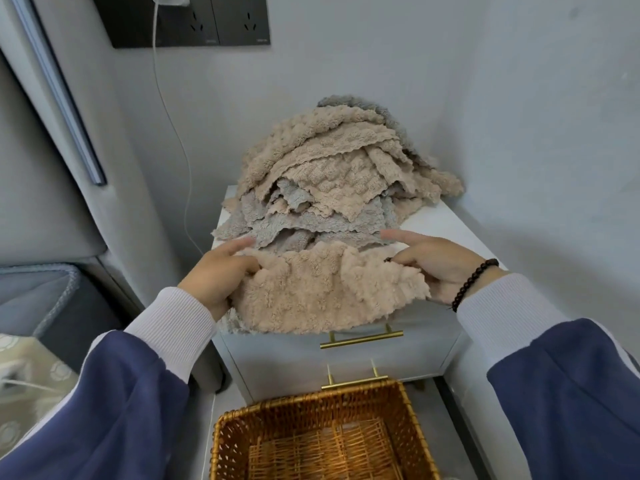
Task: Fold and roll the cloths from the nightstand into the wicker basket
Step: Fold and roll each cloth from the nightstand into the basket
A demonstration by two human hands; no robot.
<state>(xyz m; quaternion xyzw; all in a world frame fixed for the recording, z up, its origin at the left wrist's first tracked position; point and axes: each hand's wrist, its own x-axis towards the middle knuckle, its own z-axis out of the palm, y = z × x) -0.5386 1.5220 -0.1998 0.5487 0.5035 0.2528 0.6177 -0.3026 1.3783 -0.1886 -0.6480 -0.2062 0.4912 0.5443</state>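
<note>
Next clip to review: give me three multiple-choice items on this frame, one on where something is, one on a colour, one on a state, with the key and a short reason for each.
1. Where is the wicker basket?
A. On the nightstand top
B. On the floor in front of the nightstand
C. On the bed

2. What colour is the cloth held by both hands?
A. Beige
B. Dark blue
C. White

3. What is in the basket?
A. Rolled cloths
B. One folded cloth
C. No cloth in the visible part

Key: 1 B, it sits below the drawer handles. 2 A, the left hand and right hand grip beige plush. 3 C, only bare weave shows.
</note>
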